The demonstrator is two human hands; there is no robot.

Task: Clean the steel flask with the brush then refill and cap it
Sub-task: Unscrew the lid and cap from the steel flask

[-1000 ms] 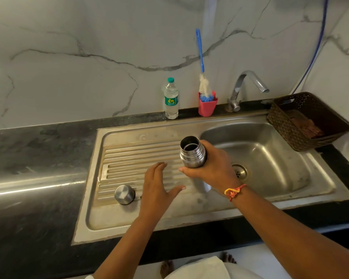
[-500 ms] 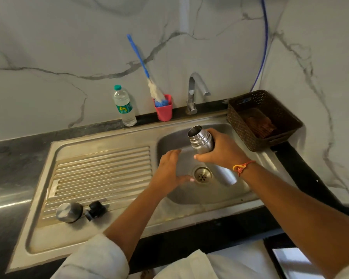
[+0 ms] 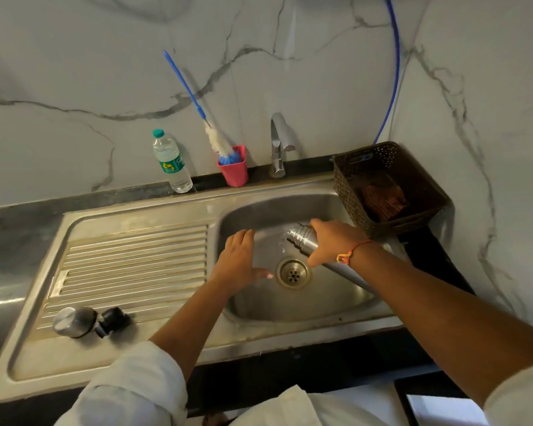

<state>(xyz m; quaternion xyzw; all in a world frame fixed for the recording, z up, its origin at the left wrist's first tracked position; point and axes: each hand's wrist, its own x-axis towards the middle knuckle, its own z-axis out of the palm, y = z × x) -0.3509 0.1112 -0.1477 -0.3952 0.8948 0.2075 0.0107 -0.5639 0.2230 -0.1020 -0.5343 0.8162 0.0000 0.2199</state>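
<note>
head view: over the sink (image 3: 136, 210) the tipped steel flask (image 3: 300, 238) is gripped by the right hand (image 3: 331, 241); the left hand (image 3: 237, 259) is spread, empty. the brush (image 3: 216, 139) is stood in a pink cup (image 3: 235, 173) at the sink's back edge.

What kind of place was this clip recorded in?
Most likely a home kitchen: a stainless steel sink with a ribbed drainboard set in a dark countertop, a tap against the marble-look wall, and a bottle brush standing in a pink cup.
</note>
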